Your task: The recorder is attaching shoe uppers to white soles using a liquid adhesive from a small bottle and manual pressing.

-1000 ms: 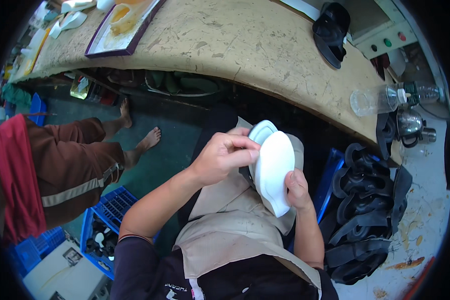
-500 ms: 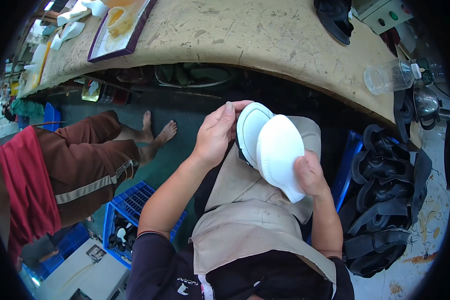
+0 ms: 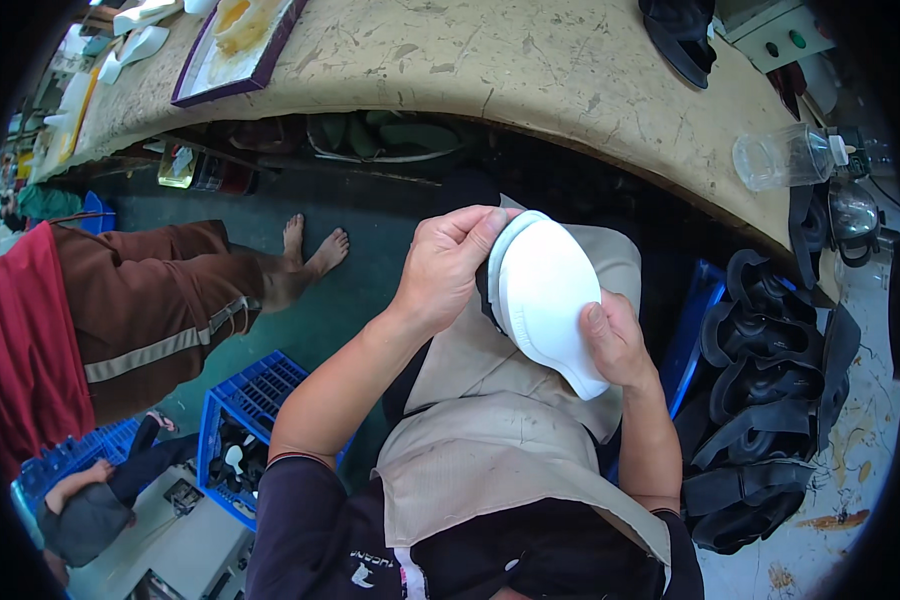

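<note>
My right hand (image 3: 615, 335) grips a smooth white sole-shaped piece (image 3: 550, 285) along its right side, thumb on top. The piece is broad at the far end and narrows toward me. Behind it lies a pale grey-white rounded piece (image 3: 506, 243) with a dark edge below, now mostly covered, so its full shape is hidden. My left hand (image 3: 450, 255) pinches the far left rim of this pale piece between thumb and fingers. Both pieces are above my lap, over a beige apron (image 3: 460, 350), one nearly lined up on the other.
A worn tan worktable (image 3: 400, 70) curves ahead, bearing a purple-edged tray (image 3: 260, 70) and a clear plastic bottle (image 3: 780, 158). Black sandal-like pieces (image 3: 765, 380) are stacked at right beside a blue crate (image 3: 698, 320). Another blue crate (image 3: 260, 390) and a person in brown shorts (image 3: 160, 300) are at left.
The white piece has shifted left and slightly up over the pale piece, covering most of it. My left thumb has come down onto the rim. The person at left has moved farther left.
</note>
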Motion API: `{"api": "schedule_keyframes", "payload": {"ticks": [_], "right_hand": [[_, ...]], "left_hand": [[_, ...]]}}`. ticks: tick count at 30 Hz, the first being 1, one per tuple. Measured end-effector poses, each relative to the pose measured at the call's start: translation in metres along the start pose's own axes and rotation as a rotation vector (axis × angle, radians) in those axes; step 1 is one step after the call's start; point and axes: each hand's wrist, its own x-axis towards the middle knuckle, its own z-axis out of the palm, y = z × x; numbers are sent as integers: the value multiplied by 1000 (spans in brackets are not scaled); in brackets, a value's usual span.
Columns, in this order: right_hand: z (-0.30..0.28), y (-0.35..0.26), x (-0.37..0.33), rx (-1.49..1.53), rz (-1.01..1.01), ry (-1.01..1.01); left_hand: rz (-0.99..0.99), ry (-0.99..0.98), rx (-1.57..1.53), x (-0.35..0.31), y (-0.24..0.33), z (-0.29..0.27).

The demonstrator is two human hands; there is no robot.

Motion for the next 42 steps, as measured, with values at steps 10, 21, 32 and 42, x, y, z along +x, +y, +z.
{"api": "schedule_keyframes", "payload": {"ticks": [10, 21, 32, 42], "right_hand": [[0, 2, 3, -40, 47, -25], [-9, -28, 1, -123, -20, 1], [-9, -47, -20, -468, 72, -180], [-15, -35, -32, -528, 47, -191]], "left_hand": [[14, -7, 14, -3, 4, 0], [52, 67, 122, -13, 16, 21], [48, -159, -133, -34, 27, 26], [186, -398, 395, -35, 14, 23]]}}
